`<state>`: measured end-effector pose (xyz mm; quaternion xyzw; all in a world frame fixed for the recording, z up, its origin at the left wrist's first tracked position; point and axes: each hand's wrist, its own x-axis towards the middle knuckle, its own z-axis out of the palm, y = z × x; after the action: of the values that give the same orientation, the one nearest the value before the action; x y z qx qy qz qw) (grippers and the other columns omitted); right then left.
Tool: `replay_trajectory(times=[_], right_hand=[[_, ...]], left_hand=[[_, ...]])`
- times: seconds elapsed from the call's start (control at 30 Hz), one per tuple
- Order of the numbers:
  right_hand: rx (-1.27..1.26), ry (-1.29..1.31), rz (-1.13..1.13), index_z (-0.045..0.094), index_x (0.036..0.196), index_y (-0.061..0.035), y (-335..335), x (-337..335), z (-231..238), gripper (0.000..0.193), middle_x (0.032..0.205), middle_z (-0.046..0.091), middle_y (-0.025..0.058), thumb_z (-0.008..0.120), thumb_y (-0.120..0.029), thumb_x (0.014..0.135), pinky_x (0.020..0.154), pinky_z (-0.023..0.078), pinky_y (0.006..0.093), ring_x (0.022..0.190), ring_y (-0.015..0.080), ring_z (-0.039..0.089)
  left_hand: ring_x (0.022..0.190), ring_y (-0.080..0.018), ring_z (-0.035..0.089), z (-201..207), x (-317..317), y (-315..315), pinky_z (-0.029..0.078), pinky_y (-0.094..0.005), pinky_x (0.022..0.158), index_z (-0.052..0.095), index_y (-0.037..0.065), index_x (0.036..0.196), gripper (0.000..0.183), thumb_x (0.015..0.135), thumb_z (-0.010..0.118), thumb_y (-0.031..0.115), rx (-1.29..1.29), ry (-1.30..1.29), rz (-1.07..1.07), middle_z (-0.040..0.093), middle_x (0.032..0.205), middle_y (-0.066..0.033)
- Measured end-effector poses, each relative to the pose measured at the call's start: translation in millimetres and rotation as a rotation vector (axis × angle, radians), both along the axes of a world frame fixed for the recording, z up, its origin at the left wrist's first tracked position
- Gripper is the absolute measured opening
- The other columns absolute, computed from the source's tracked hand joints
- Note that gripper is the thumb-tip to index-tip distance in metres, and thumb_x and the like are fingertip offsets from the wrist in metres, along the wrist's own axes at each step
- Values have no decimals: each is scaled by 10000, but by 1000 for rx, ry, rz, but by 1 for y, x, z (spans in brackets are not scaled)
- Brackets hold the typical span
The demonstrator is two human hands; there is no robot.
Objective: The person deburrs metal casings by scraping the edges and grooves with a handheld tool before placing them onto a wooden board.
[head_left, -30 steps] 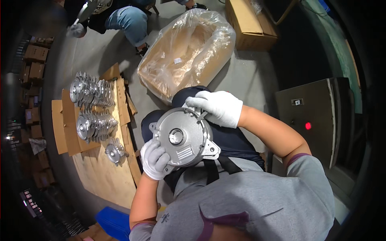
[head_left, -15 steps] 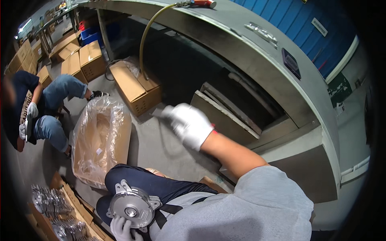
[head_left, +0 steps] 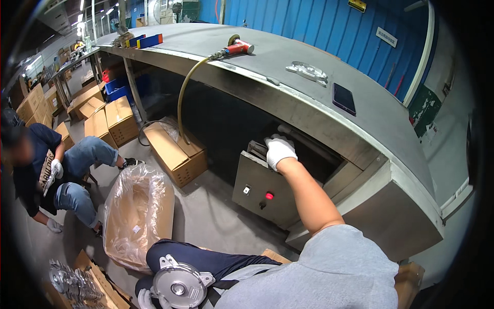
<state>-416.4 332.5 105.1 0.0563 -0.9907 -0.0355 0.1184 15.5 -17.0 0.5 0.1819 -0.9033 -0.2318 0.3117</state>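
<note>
A round silver metal casting (head_left: 180, 287) with bolt lugs around its rim rests on my lap. My left hand (head_left: 146, 298), in a white glove, grips its left edge, and part of that hand is out of the frame. My right hand (head_left: 280, 151), also gloved in white, reaches forward to the top edge of a grey metal control box (head_left: 257, 188) under the bench. That box has a red button (head_left: 269, 195) and a white switch (head_left: 247, 190) on its front. The right fingertips dip behind the edge, so whatever they hold or touch is hidden.
On the grey bench (head_left: 206, 38) lie a red air tool (head_left: 239, 48) with a yellow hose, a metal bracket (head_left: 307, 71) and a phone (head_left: 343, 99). A plastic-lined carton (head_left: 139, 221) stands before me. Metal parts (head_left: 72, 283) fill a lower-left box. A co-worker (head_left: 41, 165) sits at left.
My right hand has moved forward and right to the control box; the blurred grey item at its fingers no longer shows. My view has tilted up. The left hand stays on the casting.
</note>
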Motion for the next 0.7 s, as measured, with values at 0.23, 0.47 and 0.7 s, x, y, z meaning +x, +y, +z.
replay_trajectory(times=[0.23,0.47,0.7], right_hand=[[-548,735,654,708,881,-83,-33,15,115,113,800,658,137,626,-125,814,756,526,413,802,341,648],[-32,251,-4,701,988,-59,9,-69,181,381,1047,664,207,526,-380,885,899,473,432,1017,376,615],[-348,477,369,643,1087,-28,-14,-52,158,280,988,680,107,597,-261,938,823,470,304,904,195,635]], left_hand=[[1089,-365,562,-8,12,-7,448,-435,952,597,-55,1128,363,856,723,150,100,-68,-11,579,1195,-238],[1103,-333,550,-11,5,-4,428,-409,964,581,-10,1135,387,785,707,95,185,-24,-25,561,1196,-189],[1074,-286,587,-34,35,-3,459,-372,949,595,0,1133,350,791,673,-6,394,91,209,594,1155,-162]])
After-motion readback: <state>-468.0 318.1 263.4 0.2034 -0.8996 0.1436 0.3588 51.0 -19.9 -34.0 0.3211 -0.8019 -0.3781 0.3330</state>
